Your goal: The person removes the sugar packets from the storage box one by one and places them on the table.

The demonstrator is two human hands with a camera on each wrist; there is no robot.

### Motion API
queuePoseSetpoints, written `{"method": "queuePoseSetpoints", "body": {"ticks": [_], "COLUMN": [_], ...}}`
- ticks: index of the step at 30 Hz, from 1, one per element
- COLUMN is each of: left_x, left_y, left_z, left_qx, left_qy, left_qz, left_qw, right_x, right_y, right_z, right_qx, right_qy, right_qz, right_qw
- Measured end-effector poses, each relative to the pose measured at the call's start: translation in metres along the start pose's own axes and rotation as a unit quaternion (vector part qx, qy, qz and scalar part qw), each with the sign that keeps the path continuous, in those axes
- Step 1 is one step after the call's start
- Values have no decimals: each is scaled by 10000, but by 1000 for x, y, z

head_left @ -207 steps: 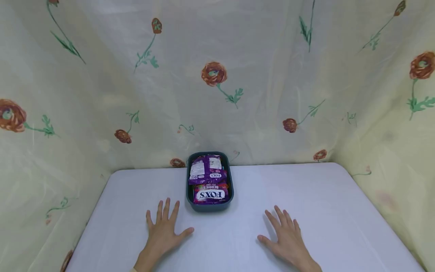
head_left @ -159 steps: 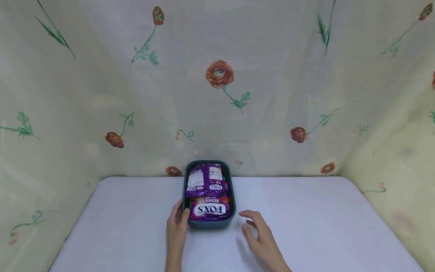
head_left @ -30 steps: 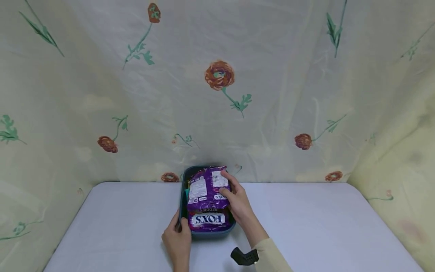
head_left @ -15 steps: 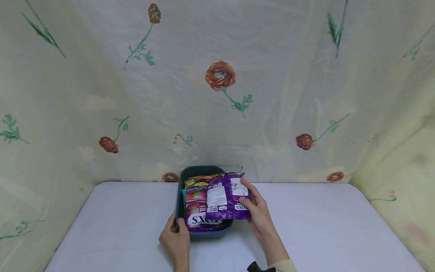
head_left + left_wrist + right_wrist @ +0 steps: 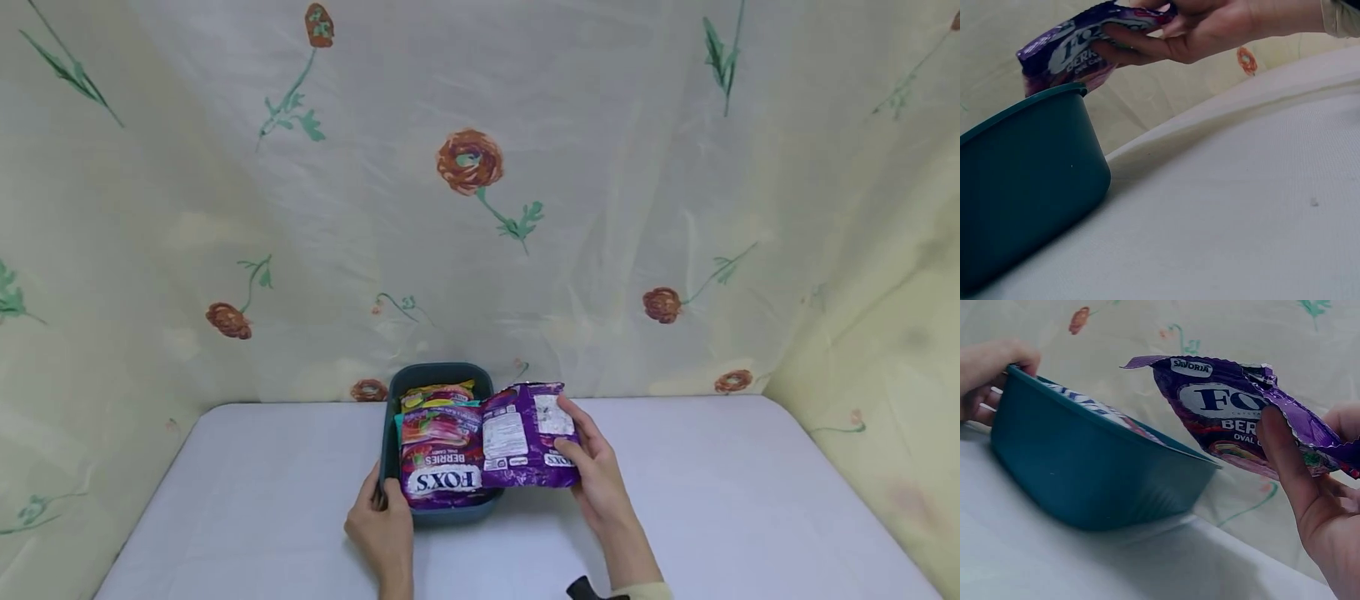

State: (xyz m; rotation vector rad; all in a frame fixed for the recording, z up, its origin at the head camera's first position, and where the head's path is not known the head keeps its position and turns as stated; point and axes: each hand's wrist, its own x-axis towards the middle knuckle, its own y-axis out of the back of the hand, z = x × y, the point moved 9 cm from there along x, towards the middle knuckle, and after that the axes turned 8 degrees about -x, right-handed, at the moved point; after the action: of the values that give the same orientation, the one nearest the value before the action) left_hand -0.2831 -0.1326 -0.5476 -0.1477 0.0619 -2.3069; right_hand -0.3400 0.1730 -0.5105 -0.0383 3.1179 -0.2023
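Observation:
A dark teal plastic tub (image 5: 450, 517) stands on the table, holding several candy bags. On top in it lies a purple Fox's Berries bag (image 5: 442, 454), with a yellow bag (image 5: 435, 393) showing behind. My left hand (image 5: 382, 525) grips the tub's left rim near the front corner, thumb inside. Another purple Fox's candy bag (image 5: 528, 437), back side up in the head view, is pinched by its right edge in my right hand (image 5: 600, 467). That bag hangs over the tub's right rim; the right wrist view shows its printed front and air beneath it.
The white-covered table (image 5: 712, 500) spreads to both sides of the tub. A pale floral cloth (image 5: 585, 208) hangs behind and along the sides, close to the tub's far end. A black strap-like piece (image 5: 588, 588) sits by my right sleeve.
My right hand has lifted the top candy bag and carried it rightward, off the stack, uncovering the bags below. Earlier both hands lay spread on the table; my left has since taken the tub's rim.

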Motion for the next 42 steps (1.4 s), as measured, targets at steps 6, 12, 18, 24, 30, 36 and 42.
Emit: {"method": "queuePoseSetpoints", "body": {"ticks": [6, 12, 18, 24, 30, 36, 42], "left_x": [2, 1, 3, 4, 4, 5, 7], "left_y": [0, -1, 0, 0, -4, -4, -4], "left_z": [0, -2, -4, -5, -6, -8, -7], "left_qx": [-58, -81, 0, 85, 74, 286, 355], "left_qy": [65, 176, 231, 217, 254, 405, 436], "left_qz": [-15, -93, -158, -199, -321, -365, -413], "left_qw": [10000, 9998, 9996, 9995, 9991, 9981, 9976], "right_x": [0, -1, 0, 2, 1, 3, 5], "right_y": [11, 20, 23, 26, 37, 39, 39], "right_z": [-7, -5, 0, 2, 7, 19, 28], "right_qx": [-105, -225, -338, -367, -380, -481, -545], "right_qy": [146, 148, 67, 66, -63, -296, -443], "right_qz": [17, 69, 115, 145, 211, 170, 195], "right_qw": [9998, 9996, 9993, 9992, 9990, 9983, 9973]}}
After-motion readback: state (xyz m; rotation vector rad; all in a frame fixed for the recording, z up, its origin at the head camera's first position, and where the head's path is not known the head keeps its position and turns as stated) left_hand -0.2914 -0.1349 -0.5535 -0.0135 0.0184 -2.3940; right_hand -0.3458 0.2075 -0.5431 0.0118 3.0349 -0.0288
